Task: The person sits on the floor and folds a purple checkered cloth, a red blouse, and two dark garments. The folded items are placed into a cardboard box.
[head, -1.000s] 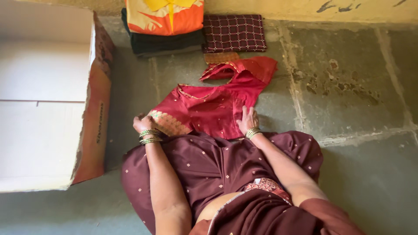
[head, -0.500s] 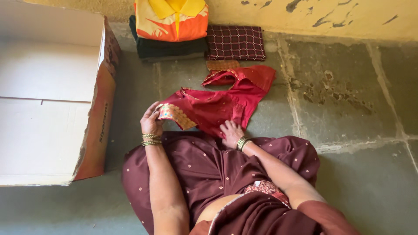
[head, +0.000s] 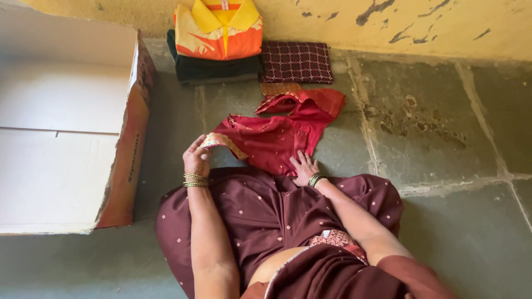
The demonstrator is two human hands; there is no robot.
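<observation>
A red blouse [head: 277, 135] with gold-patterned sleeve borders lies spread on the stone floor in front of my knees. My left hand [head: 196, 160] grips the blouse's left sleeve by its gold border and holds it lifted off the floor. My right hand [head: 303, 167] lies flat, fingers apart, on the blouse's near hem, pressing it to the floor. Both wrists wear green and gold bangles. The far sleeve of the blouse is folded over near the top.
An open cardboard box [head: 133, 127] stands at the left. Against the yellow wall sit an orange and yellow shirt [head: 219, 27] on dark folded clothes [head: 213, 67], a maroon checked folded cloth [head: 296, 61] and a small patterned piece [head: 280, 87]. Grey stone floor [head: 443, 127] extends right.
My left hand has lifted the left sleeve off the floor and drawn it inward over the blouse. My right hand slid from the blouse's middle down to its near hem.
</observation>
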